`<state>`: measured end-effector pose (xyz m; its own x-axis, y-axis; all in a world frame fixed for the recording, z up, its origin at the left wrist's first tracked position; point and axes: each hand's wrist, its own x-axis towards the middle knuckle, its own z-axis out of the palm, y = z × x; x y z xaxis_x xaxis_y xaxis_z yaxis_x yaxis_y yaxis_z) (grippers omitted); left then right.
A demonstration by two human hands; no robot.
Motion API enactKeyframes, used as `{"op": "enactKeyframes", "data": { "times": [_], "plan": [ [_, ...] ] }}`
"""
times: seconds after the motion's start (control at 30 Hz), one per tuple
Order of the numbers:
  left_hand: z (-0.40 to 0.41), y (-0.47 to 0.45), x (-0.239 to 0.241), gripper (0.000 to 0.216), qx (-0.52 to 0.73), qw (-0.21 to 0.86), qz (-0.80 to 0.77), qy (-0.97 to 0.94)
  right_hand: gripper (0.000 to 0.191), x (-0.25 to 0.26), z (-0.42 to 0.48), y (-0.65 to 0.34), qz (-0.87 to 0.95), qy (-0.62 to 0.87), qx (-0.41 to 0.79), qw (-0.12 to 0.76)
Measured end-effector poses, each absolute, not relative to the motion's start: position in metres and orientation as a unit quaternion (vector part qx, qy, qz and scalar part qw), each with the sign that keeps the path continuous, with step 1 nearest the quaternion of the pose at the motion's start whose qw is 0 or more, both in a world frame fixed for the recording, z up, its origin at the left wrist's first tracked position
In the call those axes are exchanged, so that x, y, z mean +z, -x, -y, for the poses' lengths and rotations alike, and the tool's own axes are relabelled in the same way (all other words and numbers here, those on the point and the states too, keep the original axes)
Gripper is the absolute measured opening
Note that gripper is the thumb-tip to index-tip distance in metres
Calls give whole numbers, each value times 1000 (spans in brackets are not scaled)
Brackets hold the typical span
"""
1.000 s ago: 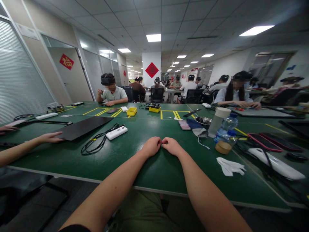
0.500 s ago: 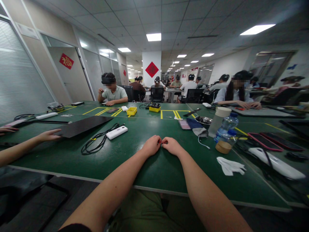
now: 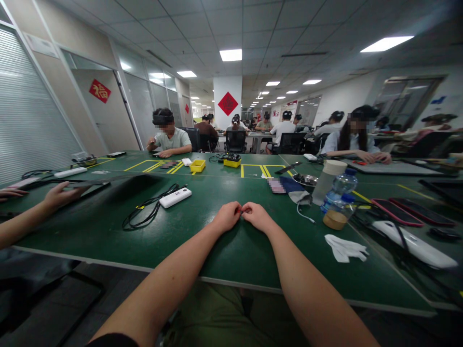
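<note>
My left hand (image 3: 228, 215) and my right hand (image 3: 256, 215) meet fingertip to fingertip just above the green table (image 3: 235, 260). The fingers of both are curled and pinched together. A small dark bit shows between the fingertips, too small to name. To the left of my hands lies a white power bank (image 3: 175, 198) beside a coiled black cable (image 3: 142, 217). On the right, a crumpled white glove or cloth (image 3: 345, 248) lies near my right forearm.
Right of my hands stand a pale bottle (image 3: 327, 180), a plastic water bottle (image 3: 340, 185), a jar with brown contents (image 3: 336, 218) and a metal bowl (image 3: 305, 180). Yellow trays (image 3: 197, 166) sit farther back. At left, a neighbour's hand (image 3: 61, 193) holds a dark sheet (image 3: 126, 190). Co-workers sit opposite.
My hands stay in nearly the same place, with slight finger movement. The neighbour at left has moved the dark sheet, which now lies flatter and blurred, and their hand has shifted left.
</note>
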<state>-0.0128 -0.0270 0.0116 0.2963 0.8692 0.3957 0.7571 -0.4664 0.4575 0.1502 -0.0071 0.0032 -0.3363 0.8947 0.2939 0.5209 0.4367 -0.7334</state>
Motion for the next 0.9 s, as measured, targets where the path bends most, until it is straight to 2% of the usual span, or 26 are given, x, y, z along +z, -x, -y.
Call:
{"op": "enactKeyframes", "data": {
  "times": [0.2, 0.4, 0.57, 0.73, 0.9],
  "plan": [
    [29, 13, 13, 10, 282, 99, -532, -793, 15, 5, 8, -151, 765, 465, 262, 361],
    [25, 16, 11, 15, 284, 71, -491, -821, 14, 9, 9, -152, 754, 466, 274, 373],
    [25, 15, 13, 24, 285, 90, -503, -811, 30, 6, 5, -151, 723, 465, 297, 416],
    [26, 14, 14, 21, 285, 109, -516, -801, 13, 7, 6, -153, 715, 488, 293, 407],
    [26, 14, 14, 18, 278, 104, -491, -819, 12, 12, 9, -153, 687, 482, 312, 445]
  ]
}}
